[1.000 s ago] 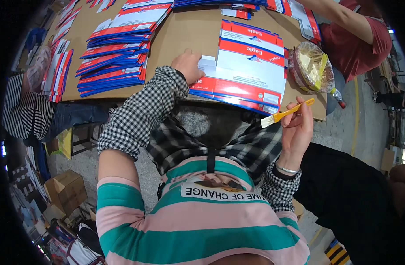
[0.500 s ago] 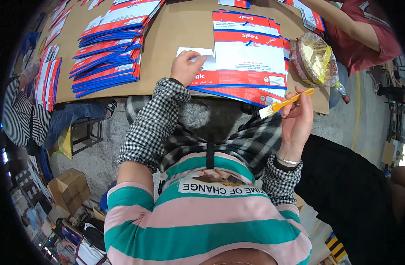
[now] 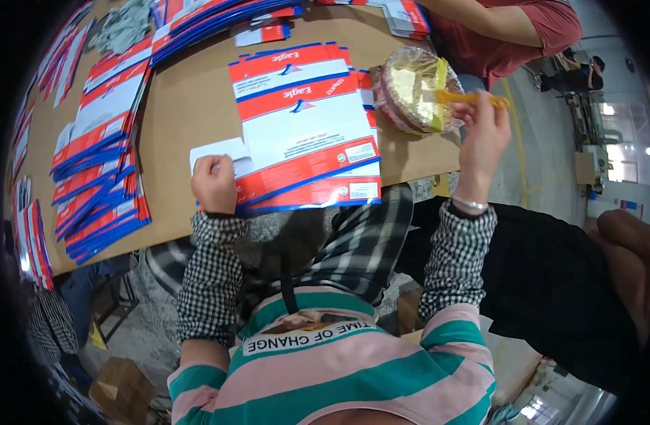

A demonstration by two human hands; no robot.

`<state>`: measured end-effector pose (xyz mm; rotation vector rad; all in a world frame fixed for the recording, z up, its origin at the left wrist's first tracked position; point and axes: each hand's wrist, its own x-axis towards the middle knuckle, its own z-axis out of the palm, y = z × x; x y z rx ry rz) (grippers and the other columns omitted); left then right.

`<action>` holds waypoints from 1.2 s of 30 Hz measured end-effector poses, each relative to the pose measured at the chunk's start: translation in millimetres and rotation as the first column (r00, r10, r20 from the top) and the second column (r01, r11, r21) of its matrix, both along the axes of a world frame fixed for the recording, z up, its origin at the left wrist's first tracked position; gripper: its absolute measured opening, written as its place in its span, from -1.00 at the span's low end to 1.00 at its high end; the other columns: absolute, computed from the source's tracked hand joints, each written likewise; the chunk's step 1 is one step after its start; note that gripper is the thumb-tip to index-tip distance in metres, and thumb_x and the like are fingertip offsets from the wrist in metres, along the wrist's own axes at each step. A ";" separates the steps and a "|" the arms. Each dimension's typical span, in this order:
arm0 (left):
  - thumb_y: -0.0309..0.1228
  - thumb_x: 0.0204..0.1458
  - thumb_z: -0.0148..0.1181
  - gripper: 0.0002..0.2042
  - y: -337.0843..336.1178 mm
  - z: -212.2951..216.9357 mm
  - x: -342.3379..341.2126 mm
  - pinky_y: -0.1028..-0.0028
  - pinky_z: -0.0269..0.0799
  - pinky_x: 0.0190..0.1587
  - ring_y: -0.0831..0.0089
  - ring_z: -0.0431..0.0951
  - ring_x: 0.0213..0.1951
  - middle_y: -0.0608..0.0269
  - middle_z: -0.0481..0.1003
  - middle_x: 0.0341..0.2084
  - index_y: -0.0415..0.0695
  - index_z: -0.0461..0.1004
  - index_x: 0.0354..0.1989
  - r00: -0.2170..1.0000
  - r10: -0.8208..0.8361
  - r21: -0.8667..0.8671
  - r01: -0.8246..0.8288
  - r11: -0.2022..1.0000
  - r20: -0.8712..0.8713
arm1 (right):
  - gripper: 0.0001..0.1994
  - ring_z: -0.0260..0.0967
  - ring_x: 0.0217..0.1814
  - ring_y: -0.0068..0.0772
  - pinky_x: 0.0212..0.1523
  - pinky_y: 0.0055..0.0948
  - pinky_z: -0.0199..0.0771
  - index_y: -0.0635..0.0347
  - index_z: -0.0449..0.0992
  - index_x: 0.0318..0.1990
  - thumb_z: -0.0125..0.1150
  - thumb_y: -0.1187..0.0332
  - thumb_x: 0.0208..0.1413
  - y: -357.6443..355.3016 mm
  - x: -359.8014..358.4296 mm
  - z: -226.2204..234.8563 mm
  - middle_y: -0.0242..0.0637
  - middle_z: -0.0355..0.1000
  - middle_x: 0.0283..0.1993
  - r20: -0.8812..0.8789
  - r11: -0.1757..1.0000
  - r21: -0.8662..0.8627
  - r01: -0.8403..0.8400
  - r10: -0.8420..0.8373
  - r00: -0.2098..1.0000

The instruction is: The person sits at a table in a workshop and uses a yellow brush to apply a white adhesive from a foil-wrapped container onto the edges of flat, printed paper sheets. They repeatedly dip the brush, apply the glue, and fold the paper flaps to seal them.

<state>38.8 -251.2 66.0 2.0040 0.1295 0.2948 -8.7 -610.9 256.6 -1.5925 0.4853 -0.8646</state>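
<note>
While the left hand [image 3: 213, 185] is pressing flat on the carton blank [image 3: 304, 127], the right hand [image 3: 481, 134] – clamped on a yellow brush [image 3: 474, 98] – is dipping into the glue tub [image 3: 413, 88] just beside it, likely loading glue for 1 flap.

A flat unfolded box [image 3: 304, 134] lies on the table [image 3: 183, 106], close to its near edge. The left hand [image 3: 214, 185] rests on the box's left flap, at the near edge. To the right of the box sits a bowl [image 3: 413, 88], near the right edge. The right hand [image 3: 483, 134] is just beside the bowl and holds a brush [image 3: 474, 98] over it. Stacks of flat boxes [image 3: 98, 177] lie along the left side. More stacks [image 3: 212, 18] lie at the far edge.
</note>
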 end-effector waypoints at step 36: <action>-0.54 -0.07 0.09 -0.91 -7.6 2.4 -3.7 0.54 0.25 -0.51 0.56 0.31 -0.59 0.27 0.39 -0.55 -0.30 0.44 -0.53 0.999 0.031 -0.067 -0.029 0.997 0.015 | -0.80 0.17 -0.65 -0.72 -0.62 -0.71 0.14 0.31 0.47 -0.34 0.18 0.31 0.07 -53.4 41.9 -15.9 -0.41 0.34 -0.59 -0.348 0.974 0.010 -0.226 0.215 0.912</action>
